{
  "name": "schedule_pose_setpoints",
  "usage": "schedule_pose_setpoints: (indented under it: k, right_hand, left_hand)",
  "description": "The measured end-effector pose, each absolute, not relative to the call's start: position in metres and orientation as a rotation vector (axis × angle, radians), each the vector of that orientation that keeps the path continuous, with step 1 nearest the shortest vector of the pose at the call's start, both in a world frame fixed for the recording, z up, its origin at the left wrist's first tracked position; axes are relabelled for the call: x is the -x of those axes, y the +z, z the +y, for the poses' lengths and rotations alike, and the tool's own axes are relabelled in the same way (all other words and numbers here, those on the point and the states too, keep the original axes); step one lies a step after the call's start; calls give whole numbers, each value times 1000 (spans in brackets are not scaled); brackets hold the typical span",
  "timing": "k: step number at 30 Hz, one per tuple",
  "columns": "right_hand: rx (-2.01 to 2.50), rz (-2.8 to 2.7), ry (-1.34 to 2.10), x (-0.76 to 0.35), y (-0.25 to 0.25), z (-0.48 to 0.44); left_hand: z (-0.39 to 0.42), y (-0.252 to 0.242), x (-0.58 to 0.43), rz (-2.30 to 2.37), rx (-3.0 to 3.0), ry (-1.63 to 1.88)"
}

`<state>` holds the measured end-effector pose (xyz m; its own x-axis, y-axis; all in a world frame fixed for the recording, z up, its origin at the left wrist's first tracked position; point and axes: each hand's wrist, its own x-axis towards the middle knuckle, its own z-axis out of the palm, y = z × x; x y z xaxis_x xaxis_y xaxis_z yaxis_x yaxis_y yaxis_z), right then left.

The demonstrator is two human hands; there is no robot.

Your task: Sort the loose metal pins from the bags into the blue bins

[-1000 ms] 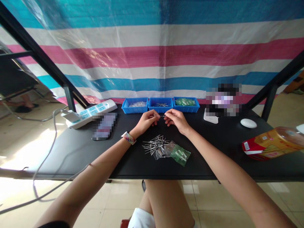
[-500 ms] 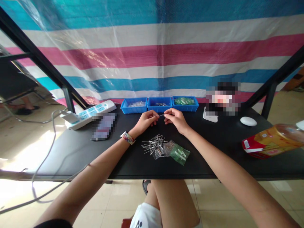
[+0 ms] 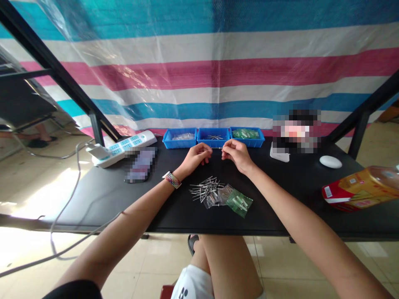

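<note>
Over the black table [image 3: 102, 195], my left hand [image 3: 197, 155] and my right hand [image 3: 237, 153] face each other, both with fingers pinched. Between their fingertips runs a thin metal pin [image 3: 217, 148], held at both ends just in front of the middle blue tray [image 3: 213, 137]. Closer to me lies a loose pile of metal pins [image 3: 204, 187], next to small clear bags [image 3: 218, 196] and a green bag [image 3: 239, 201]. A patterned band is on my left wrist.
Three blue trays line the table's back edge: the left tray [image 3: 181, 138] holds clear pieces, the right tray [image 3: 247, 136] green ones. A white power strip [image 3: 121, 146] with cable lies at left. A white mouse [image 3: 331, 161] and a tipped bottle [image 3: 361, 189] lie at right.
Both hands have stayed together with the pin between them, shifting slightly toward the trays. The camera view has drifted a little to the left.
</note>
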<state>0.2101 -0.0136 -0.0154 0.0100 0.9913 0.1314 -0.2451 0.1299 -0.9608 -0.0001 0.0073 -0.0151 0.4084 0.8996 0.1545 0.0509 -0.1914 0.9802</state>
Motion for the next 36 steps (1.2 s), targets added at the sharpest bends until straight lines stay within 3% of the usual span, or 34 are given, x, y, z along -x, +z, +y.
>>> schedule_pose_setpoints:
  k: [8, 14, 18, 22, 30, 36]
  right_hand:
    - [1098, -1095, 1226, -229, 8, -17]
    - [1515, -2013, 1270, -256, 40, -71]
    - [1705, -2263, 983, -263, 40, -119]
    - [1765, -2208, 891, -269, 26, -142]
    - [1693, -1966, 1156, -297, 17, -133]
    - [1710, -1998, 1054, -305, 12, -136]
  left_hand:
    - [11, -18, 1, 836, -1500, 988]
    - [13, -20, 1, 830, -1532, 972]
    - [13, -22, 1, 839, -1541, 962]
    - [13, -21, 1, 846, -1535, 961]
    - [12, -17, 1, 853, -1537, 946]
    - [12, -18, 1, 852, -1552, 932]
